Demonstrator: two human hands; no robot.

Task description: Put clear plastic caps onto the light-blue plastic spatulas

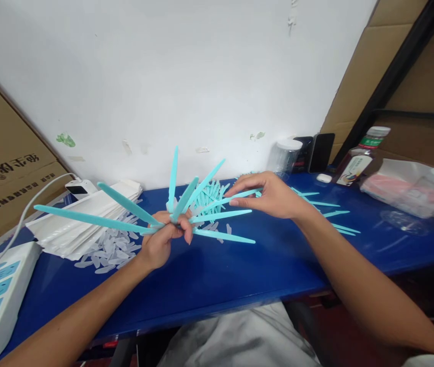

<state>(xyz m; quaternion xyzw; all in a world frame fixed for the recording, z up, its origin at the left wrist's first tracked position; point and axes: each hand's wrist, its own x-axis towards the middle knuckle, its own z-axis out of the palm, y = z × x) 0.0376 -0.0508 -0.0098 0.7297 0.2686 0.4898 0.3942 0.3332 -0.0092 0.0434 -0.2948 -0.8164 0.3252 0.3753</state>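
Observation:
Fanned out in my left hand (165, 237) are several slim turquoise plastic sticks (125, 204) that look like eyebrow razors; their inner ends are gathered in my closed fingers. My right hand (266, 193) pinches one more turquoise razor (245, 193) between thumb and fingers, at the right side of the fan. Its inner end lies close to the left hand; whether it touches cannot be made out. Behind the hands is a heap of turquoise razors (207, 196). Translucent caps (113, 250) lie piled left of my left hand, with a few loose ones (228, 229) nearer the middle.
Turquoise razors (339, 212) lie spread right of my right forearm on the blue table (240, 275). White plastic bags (68, 229) and a power strip (3, 290) are at left. A bottle (362, 155), clear jar (286, 155) and pink-filled bag (400, 186) stand at right.

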